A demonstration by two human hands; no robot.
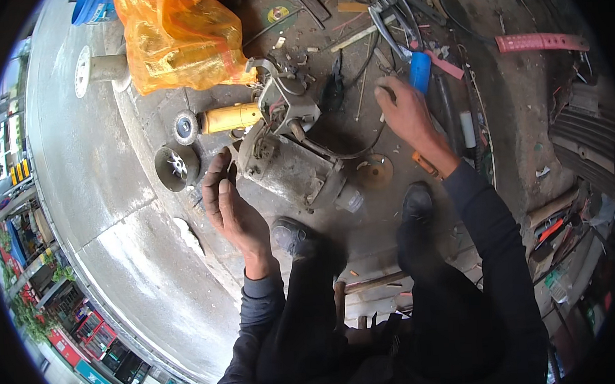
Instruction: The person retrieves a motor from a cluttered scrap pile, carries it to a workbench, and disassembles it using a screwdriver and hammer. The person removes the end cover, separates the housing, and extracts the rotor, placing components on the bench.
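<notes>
A grey, grimy electric motor lies on the ground in front of my feet, its cable running off to the right. My left hand is at the motor's left end, fingers stretched upward and thumb apart; whether the fingertips touch it I cannot tell. Out to the right, my right hand has its fingers curled in, and anything within them is hidden. Just beyond it is a blue cylinder. A yellow cylindrical tool body lies behind the motor, near a small wheel and a metal pulley-like drum.
An orange woven sack fills the far left. Dark pliers, a pink strip, a white tube and a rusty disc lie about. My shoes are close behind the motor. Ribbed dark material stands right.
</notes>
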